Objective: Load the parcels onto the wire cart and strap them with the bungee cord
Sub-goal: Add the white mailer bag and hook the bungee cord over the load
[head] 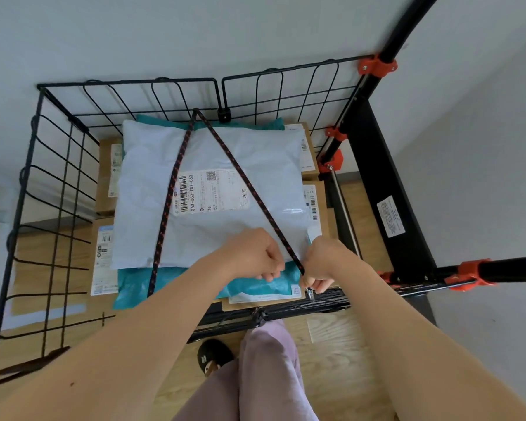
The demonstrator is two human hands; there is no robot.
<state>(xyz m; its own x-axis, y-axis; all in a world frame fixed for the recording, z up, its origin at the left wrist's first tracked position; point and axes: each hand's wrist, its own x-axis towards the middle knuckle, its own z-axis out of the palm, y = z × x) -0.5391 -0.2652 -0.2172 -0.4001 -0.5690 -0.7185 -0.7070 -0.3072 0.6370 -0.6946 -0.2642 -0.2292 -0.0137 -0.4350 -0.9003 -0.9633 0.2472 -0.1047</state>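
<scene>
Label (210, 191) on white parcel (152, 165): 063-063-ZQ1-060

Wire walls (128, 82) are blocking the far and left sides. A bungee cord (165, 208) is crossing the open top.

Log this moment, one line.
step: strapping | parcels: in wire cart | bungee cord: over white mailer | right hand: grips cord end | left hand: beside cord, grip unclear

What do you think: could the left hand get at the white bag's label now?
Probably yes. The left hand is over the near edge of the white bag, and the label lies just beyond, face up. Only the cord crosses the label's edges, though the hand, curled beside the cord, may be busy.
</scene>
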